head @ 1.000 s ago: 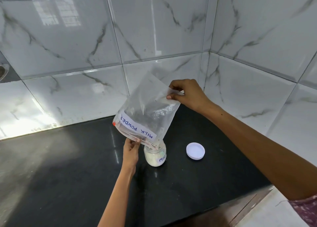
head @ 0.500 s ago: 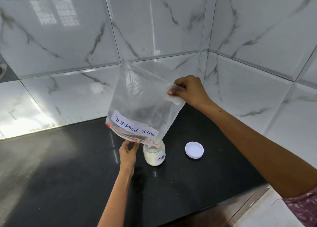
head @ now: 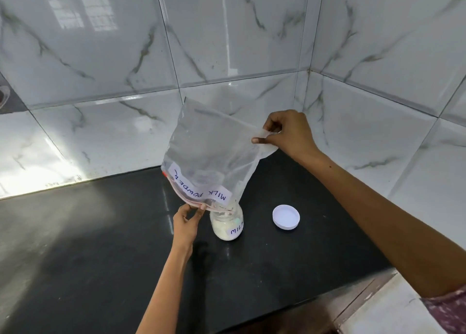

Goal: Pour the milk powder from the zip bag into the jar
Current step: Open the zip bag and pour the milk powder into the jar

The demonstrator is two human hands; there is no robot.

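A clear zip bag with a white label reading "MILK POWDER" hangs upside down over a small glass jar. The bag's mouth sits at the jar's opening. White powder fills the jar's lower part, and a label is on its side. My right hand pinches the bag's upper corner, raised high. My left hand grips the zip edge just left of the jar. The bag looks almost empty.
The jar's white lid lies flat on the black countertop, right of the jar. Glossy marble wall tiles close in the corner behind and to the right. The counter's front edge runs along the lower right.
The bag has spread out flatter and its upper end has tipped further back. My right hand shifted slightly right. The left hand stays at the zip edge by the jar.
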